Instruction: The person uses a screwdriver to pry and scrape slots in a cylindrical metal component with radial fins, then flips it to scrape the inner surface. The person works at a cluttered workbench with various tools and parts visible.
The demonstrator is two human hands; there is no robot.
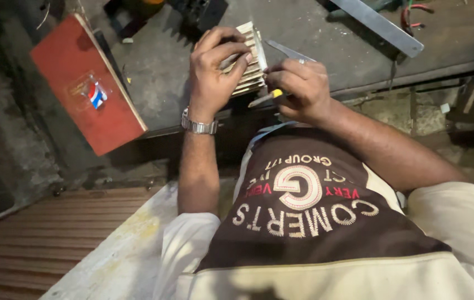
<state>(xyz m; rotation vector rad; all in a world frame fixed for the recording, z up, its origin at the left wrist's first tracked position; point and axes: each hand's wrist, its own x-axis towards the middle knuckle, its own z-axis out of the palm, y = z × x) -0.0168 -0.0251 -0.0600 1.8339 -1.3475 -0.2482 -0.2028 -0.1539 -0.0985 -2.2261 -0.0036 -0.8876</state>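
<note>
Dark workbench [164,72]: your left hand [212,69] grips the slatted block [251,61], long axis near-far; right hand [301,89] grasps a yellow-handled tool [267,98], pointing left.

Dark grey metal workbench [164,72], surface scuffed and dusty, front edge running across frame. Red flat board [84,83] with small sticker lies at left end, corner overhanging front edge. Ribbed, slatted pale block [251,69] sits near front edge, centre. Long grey metal bar [378,25] lies diagonally at upper right. Red-handled tool [415,11] just behind bar, partly cut off. Dark clutter at top edge, too dim to identify. Small pale scraps scattered on surface near board.
</note>
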